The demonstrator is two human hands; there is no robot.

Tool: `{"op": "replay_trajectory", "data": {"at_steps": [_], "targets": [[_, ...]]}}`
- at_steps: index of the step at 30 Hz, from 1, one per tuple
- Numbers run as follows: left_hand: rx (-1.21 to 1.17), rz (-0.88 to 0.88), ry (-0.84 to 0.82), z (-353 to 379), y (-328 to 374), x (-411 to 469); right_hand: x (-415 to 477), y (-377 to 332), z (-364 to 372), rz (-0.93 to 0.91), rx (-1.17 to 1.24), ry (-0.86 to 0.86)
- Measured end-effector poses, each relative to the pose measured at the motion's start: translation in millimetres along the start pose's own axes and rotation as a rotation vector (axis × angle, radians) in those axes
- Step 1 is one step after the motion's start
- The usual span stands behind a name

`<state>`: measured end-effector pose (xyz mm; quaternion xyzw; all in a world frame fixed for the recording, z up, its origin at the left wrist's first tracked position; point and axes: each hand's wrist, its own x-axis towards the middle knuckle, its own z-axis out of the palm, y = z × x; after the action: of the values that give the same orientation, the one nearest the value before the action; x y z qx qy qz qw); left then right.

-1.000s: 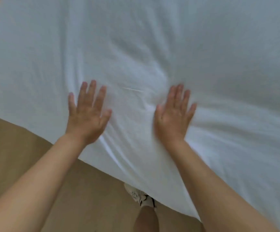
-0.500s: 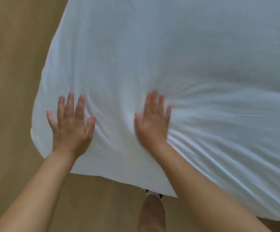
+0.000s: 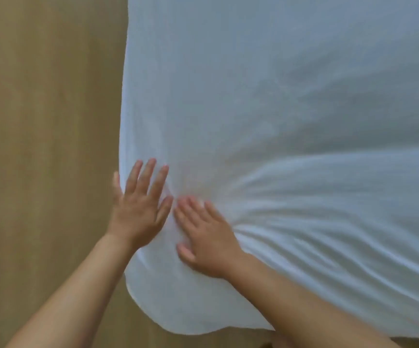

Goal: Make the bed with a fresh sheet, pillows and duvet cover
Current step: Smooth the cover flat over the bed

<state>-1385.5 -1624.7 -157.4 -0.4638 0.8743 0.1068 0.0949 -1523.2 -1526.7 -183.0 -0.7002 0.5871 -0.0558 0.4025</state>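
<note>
Nearest us is the rounded corner of the sheet, with tan floor left of it and below. Just past the corner both palms press flat, fingers straight, gripping nothing. Left hand is on the sheet's left edge. Right hand is just beside it, fingers angled toward the left one. Creases fan rightward from the right hand, so we judge the slack lies right and that hand is nearer it. Far sheet looks smooth.
</note>
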Motion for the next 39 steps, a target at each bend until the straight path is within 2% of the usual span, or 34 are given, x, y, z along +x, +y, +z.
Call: {"op": "replay_trajectory", "data": {"at_steps": [1,2,3,5,6,7,8,9,10,12,13,14,15,17,18,19,20,21,23,26,31,34,37,39], "targets": [[0.008,0.122,0.033,-7.1,1.3,29.3,-4.4,-17.9,-0.1,-0.218,0.022,-0.126],[0.009,0.201,-0.004,-11.7,5.3,55.5,-10.1,-17.1,-9.4,-0.317,0.057,-0.060],[0.011,0.256,-0.077,-15.6,8.2,76.6,-10.8,-1.5,-22.3,-0.279,0.085,0.161],[0.035,0.288,-0.185,-7.6,-3.1,100.7,0.9,47.1,-66.5,0.047,0.069,0.664],[0.046,0.278,-0.223,0.2,-12.8,103.7,8.9,73.8,-93.5,0.281,-0.001,0.823],[0.051,0.256,-0.250,6.8,-22.6,101.9,19.4,91.1,-116.6,0.552,-0.022,0.881],[0.037,0.235,-0.251,12.4,-31.4,99.3,35.2,98.6,-127.9,0.807,0.023,0.860],[0.012,0.214,-0.249,16.7,-38.0,96.1,54.6,95.1,-125.8,0.944,0.076,0.804],[-0.024,0.199,-0.244,19.4,-43.6,93.6,75.1,80.5,-113.2,0.936,0.005,0.707],[-0.084,0.196,-0.201,19.1,-59.5,96.5,111.1,33.0,-73.7,0.605,-0.040,0.512],[-0.112,0.182,-0.176,14.8,-71.2,98.8,118.4,7.6,-58.0,0.395,0.037,0.412],[-0.128,0.162,-0.158,9.0,-85.8,98.5,116.3,-13.6,-50.1,0.281,0.150,0.406],[-0.132,0.152,-0.142,2.5,-101.3,100.7,110.6,-25.3,-56.7,0.326,0.329,0.515],[-0.104,0.172,-0.137,-14.6,-131.2,98.8,102.4,-15.9,-76.3,0.591,0.576,0.982],[-0.112,0.201,-0.138,-23.8,-143.1,96.4,97.9,-8.3,-86.0,0.725,0.521,1.158],[-0.119,0.245,-0.130,-32.6,-152.6,95.9,93.8,-1.6,-89.9,0.836,0.413,1.214],[-0.097,0.295,-0.132,-40.4,-161.1,96.2,94.1,-1.4,-86.9,0.960,0.295,1.158],[-0.067,0.340,-0.143,-47.1,-167.0,98.6,99.2,-7.2,-74.1,1.065,0.205,1.024],[-0.011,0.403,-0.154,-56.3,-171.8,109.5,113.9,-24.9,-31.8,1.126,0.103,0.845],[0.049,0.477,-0.173,-71.2,-149.6,132.0,119.3,-39.6,-3.0,1.043,0.091,0.823],[0.197,0.784,-0.187,-78.2,-61.8,179.4,107.3,-34.9,-12.5,1.008,0.126,0.714],[0.229,0.981,-0.165,-80.6,-2.2,207.7,108.0,-47.1,-20.9,1.051,0.126,0.759],[0.141,1.145,-0.143,-82.9,42.4,234.8,105.1,-52.4,-26.5,1.088,0.084,0.772],[0.004,1.114,-0.166,-82.0,48.5,258.7,111.7,-57.7,-30.3,1.132,0.109,0.800]]}}
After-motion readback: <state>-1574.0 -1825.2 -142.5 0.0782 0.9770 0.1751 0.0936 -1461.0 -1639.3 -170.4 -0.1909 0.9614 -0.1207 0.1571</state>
